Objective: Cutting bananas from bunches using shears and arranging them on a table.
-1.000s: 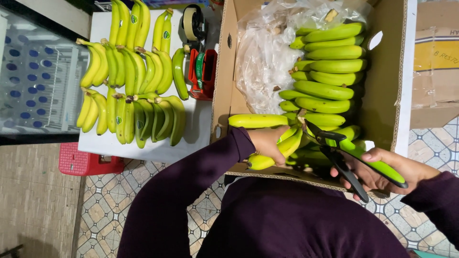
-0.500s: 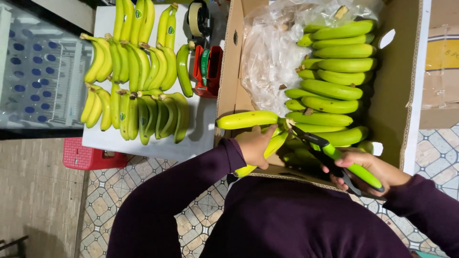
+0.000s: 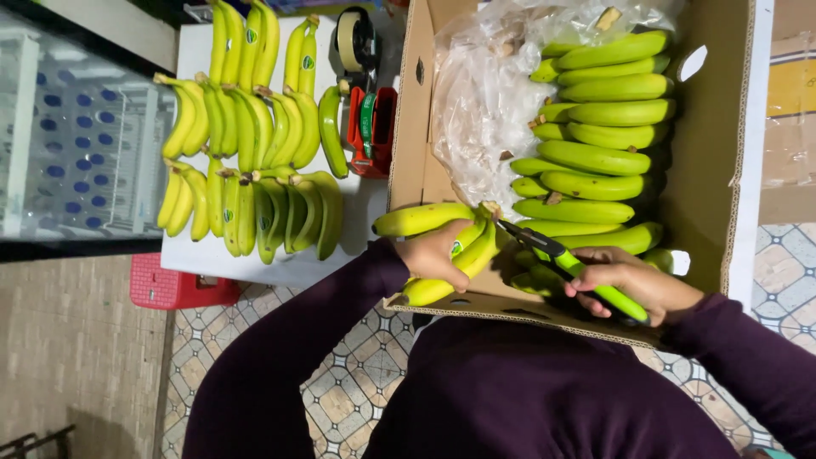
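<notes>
We see the left hand (image 3: 435,255) gripping a small banana bunch (image 3: 442,242) over the cardboard box (image 3: 408,110) edge — at three o'clock, the right hand (image 3: 633,285) clasps green-handled shears (image 3: 565,263), blades touching its stem.

Banana bunch (image 3: 442,246) now clear of scissors (image 3: 569,268).

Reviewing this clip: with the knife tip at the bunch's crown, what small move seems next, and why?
Probably draw the knife through the crown. The left hand holds the small bunch over the box edge, and the right hand has the blade tip right at its stem end, so a short cut looks set up.
</notes>
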